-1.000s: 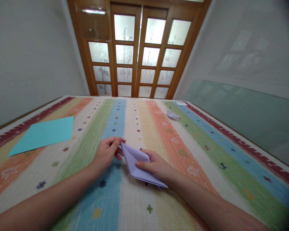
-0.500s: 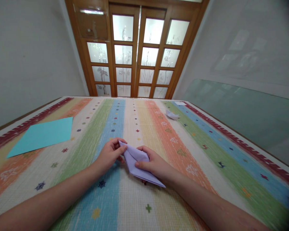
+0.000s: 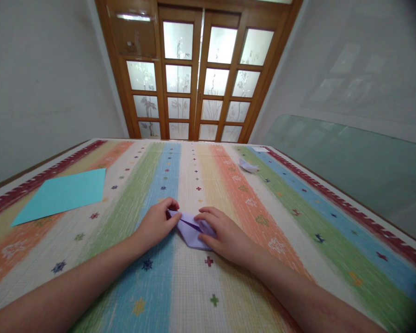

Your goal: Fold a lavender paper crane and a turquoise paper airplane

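Observation:
A folded piece of lavender paper (image 3: 192, 237) lies between my hands over the middle of the table, with an open slit along its upper layers. My left hand (image 3: 161, 218) pinches its pointed left end between thumb and fingers. Over its right part rests my right hand (image 3: 225, 233), fingers bent across the top and thumb along the near side, gripping it. The right end of the paper is hidden under that hand.
A flat turquoise sheet (image 3: 64, 194) lies on the left of the striped tablecloth (image 3: 107, 286). Farther back on the right sits a small pale folded paper shape (image 3: 247, 165). A white piece (image 3: 260, 149) is near the far right corner. Wooden glazed doors (image 3: 201, 69) stand beyond the table.
The lavender paper has turned from slanting down to the right to lying more level, and its slit shows wider. My right hand has shifted forward over its right end.

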{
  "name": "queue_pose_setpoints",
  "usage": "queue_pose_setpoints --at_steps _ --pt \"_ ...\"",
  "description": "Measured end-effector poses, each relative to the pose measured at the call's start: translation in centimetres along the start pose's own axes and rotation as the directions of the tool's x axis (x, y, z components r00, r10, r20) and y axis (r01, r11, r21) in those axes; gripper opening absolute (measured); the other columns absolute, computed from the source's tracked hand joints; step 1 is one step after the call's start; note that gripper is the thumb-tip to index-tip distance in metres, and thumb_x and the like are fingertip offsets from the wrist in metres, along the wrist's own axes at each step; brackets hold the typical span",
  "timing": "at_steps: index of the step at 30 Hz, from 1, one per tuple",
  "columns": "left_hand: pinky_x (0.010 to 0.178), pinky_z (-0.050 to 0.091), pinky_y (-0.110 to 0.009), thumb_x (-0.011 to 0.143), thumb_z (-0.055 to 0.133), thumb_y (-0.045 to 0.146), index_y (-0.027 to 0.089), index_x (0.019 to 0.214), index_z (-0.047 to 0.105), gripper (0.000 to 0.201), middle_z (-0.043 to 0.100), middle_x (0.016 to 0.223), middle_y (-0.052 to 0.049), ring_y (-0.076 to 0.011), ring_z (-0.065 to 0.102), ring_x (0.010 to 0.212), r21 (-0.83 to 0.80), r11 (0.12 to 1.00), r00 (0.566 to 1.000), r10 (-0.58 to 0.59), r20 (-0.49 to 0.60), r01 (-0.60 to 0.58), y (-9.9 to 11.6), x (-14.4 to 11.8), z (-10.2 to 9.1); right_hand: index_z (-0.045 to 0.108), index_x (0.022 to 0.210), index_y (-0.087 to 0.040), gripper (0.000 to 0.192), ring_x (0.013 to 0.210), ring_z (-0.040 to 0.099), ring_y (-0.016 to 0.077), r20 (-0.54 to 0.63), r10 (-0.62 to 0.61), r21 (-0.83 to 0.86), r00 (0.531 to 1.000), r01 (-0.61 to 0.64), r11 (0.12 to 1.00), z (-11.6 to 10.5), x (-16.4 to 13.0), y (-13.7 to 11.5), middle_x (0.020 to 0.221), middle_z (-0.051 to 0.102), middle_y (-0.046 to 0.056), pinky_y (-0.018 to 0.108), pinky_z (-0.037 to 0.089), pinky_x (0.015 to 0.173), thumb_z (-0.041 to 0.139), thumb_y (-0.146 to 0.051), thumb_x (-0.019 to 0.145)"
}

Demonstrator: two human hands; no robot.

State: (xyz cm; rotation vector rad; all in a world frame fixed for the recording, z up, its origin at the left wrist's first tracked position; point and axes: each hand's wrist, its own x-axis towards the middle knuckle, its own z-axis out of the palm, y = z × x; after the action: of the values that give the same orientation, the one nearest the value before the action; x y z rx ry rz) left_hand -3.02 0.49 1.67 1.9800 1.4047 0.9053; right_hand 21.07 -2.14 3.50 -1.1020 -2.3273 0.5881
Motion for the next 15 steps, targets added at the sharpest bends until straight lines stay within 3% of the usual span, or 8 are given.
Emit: queue_pose_setpoints --at_steps 3,6,9,12,15 --pt "0.082 0.049 -0.04 0.09 0.06 0.027 0.019 0.104 0.066 0.017 0.07 0.094 -0.007 -0.0251 0.064 0.09 0.288 0.945 0.987 0.159 0.012 -0.155 0.0 -0.1 -0.2 0.066 0.109 -0.022 0.024 0.117 0.058 0.0231 0.038 -0.019 -0.069 0.999 0.021 0.997 0.2 0.0 0.0 0.124 0.064 0.009 0.04 0.044 0.102 0.07 -0.019 0.085" --pt "0.1 0.042 -0.051 0.094 0.057 0.025 0.02 0.11 0.069 0.021 0.07 0.11 -0.01 -0.0286 0.061 0.107 0.437 0.835 0.94 0.327 0.096 -0.335 -0.1 0.0 -0.1 0.068 0.102 -0.021 0.014 0.112 0.061 0.0229 0.056 -0.032 -0.108 0.998 0.038 0.993 0.4 0.0 0.0 0.12 0.067 0.008 0.04 0.045 0.1 0.067 -0.021 0.088" --pt "0.114 0.027 -0.059 0.098 0.052 0.022 0.023 0.12 0.067 0.027 0.065 0.129 -0.01 -0.0294 0.054 0.126 0.465 0.691 0.832 0.485 0.269 -0.553 -0.3 0.0 0.3 0.072 0.102 -0.021 0.014 0.113 0.062 0.0241 0.065 -0.043 -0.155 0.997 0.053 0.986 0.6 -0.1 0.1 0.121 0.068 0.009 0.041 0.045 0.1 0.064 -0.022 0.09" --pt "0.119 0.025 -0.054 0.101 0.046 0.021 0.022 0.135 0.058 0.036 0.059 0.141 -0.01 -0.0263 0.048 0.136 0.391 0.607 0.721 0.548 0.425 -0.692 -0.3 -0.4 0.8 0.072 0.105 -0.021 0.017 0.109 0.064 0.0239 0.096 -0.048 -0.177 0.994 0.065 0.982 0.6 -0.1 -0.1 0.118 0.07 0.009 0.041 0.046 0.098 0.06 -0.022 0.092" --pt "0.119 0.03 -0.048 0.104 0.041 0.026 0.018 0.142 0.051 0.041 0.053 0.147 -0.013 -0.0251 0.047 0.139 0.391 0.612 0.721 0.509 0.47 -0.687 -0.1 -0.9 1.2 0.069 0.108 -0.02 0.02 0.105 0.065 0.0237 0.115 -0.013 -0.199 0.993 0.036 0.979 0.3 -0.2 -0.4 0.116 0.071 0.009 0.039 0.047 0.095 0.061 -0.022 0.091"
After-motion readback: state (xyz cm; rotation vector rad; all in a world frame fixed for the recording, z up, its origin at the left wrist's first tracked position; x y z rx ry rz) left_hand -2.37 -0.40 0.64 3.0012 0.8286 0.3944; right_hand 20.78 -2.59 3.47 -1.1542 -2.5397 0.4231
